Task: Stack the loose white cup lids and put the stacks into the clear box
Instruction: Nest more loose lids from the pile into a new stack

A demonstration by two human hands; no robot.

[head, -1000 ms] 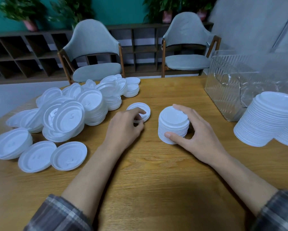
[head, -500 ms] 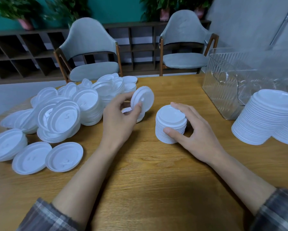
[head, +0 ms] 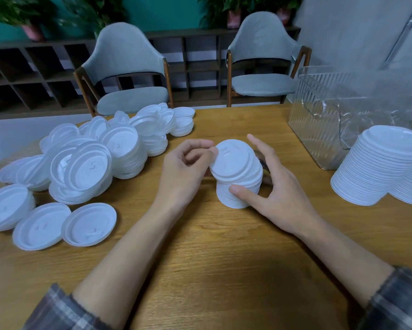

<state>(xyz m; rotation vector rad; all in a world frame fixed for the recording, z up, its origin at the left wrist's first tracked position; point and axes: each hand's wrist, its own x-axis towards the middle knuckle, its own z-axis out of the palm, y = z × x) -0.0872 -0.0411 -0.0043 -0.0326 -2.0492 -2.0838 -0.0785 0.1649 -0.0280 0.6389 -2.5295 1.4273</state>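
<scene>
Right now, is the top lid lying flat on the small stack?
No, the top lid is tilted on the stack, with the left hand pinching its edge.

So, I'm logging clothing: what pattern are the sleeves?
Grey plaid, clearest on the right sleeve, head view.

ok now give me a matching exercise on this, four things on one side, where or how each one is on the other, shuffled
Things:
1 top lid
2 small stack
3 tall stack
4 box

States:
a clear and ribbed, far right of the table
b tilted, pinched by the left hand
c near the right edge, untouched
d mid-table, held by the right hand

Pairs: 1-b, 2-d, 3-c, 4-a
</scene>
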